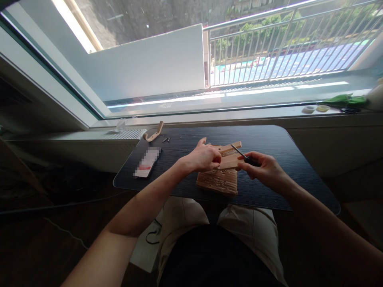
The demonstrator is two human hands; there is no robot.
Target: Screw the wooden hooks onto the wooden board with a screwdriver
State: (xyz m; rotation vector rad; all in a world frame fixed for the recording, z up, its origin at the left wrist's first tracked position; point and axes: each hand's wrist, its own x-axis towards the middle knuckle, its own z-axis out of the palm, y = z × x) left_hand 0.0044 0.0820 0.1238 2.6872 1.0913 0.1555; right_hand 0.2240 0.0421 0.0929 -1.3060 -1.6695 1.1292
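Where the black wood-grained table with rounded corners (269, 187) stands: I see the whole job spread across it, just below the window.
Slab: a tan, ridged, roughly rectangular slab (217, 185) lies near the table's front edge, littered with small chips; I can't tell whether it's wood or cardboard.
Hands: the two are apart. The left hand (205, 156) clamps the workpiece from its side; the right hand (266, 167) is wrapped around a tool handle, fingertips close to the wood.
Workpiece: a pale, two-armed wooden workpiece (231, 162) sits between the hands, over the slab's far part. I can't tell whether it is one part or two.
Hooked part: a pale, curved wooden hook (155, 135) lies at the far left corner.
Tool: a thin-shafted metal tool with a dark handle (245, 158) crosses the workpiece. I judge the step in hand as tool work on this wood; the next move calls for a firm left hold and a carefully aligned tip.
Screws: small silvery metal screws (168, 139) lie near the hook.
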